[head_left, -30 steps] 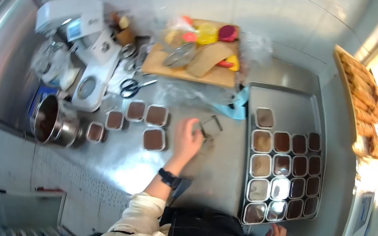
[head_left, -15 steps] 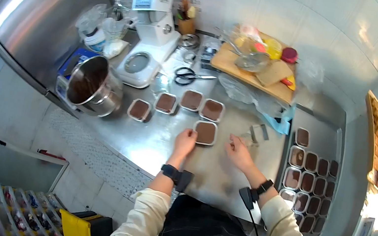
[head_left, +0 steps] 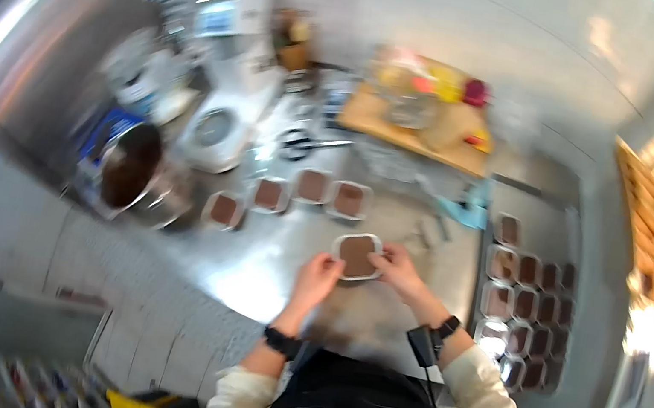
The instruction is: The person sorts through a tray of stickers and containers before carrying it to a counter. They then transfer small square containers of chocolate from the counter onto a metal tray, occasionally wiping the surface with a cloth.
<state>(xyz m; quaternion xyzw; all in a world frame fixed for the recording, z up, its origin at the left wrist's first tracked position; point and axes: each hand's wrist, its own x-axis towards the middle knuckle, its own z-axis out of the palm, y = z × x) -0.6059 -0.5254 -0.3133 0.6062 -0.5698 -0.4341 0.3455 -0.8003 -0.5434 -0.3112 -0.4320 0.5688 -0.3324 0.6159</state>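
Observation:
A small square container with brown filling (head_left: 356, 259) is held between my two hands over the steel worktop, a little tilted. My left hand (head_left: 318, 279) is closed at its left edge, while the fingers of my right hand (head_left: 400, 270) pinch its right rim. Behind it stand several similar filled containers, among them one at the back (head_left: 349, 200) and one farther left (head_left: 223, 210). To the right of my right hand lie small flat metal pieces (head_left: 432, 232), blurred in this view.
A sunken steel tray (head_left: 505, 196) at the right holds rows of filled containers. At the left are a metal mixing bowl (head_left: 163, 198) with brown residue and a white stand mixer (head_left: 224, 122). Scissors (head_left: 298, 144) lie near a wooden board (head_left: 359, 113) loaded with bags and a strainer.
My right hand has moved left onto the container's right side. The container now sits between both hands, turned slightly and shifted toward me. The whole view has shifted and blurred.

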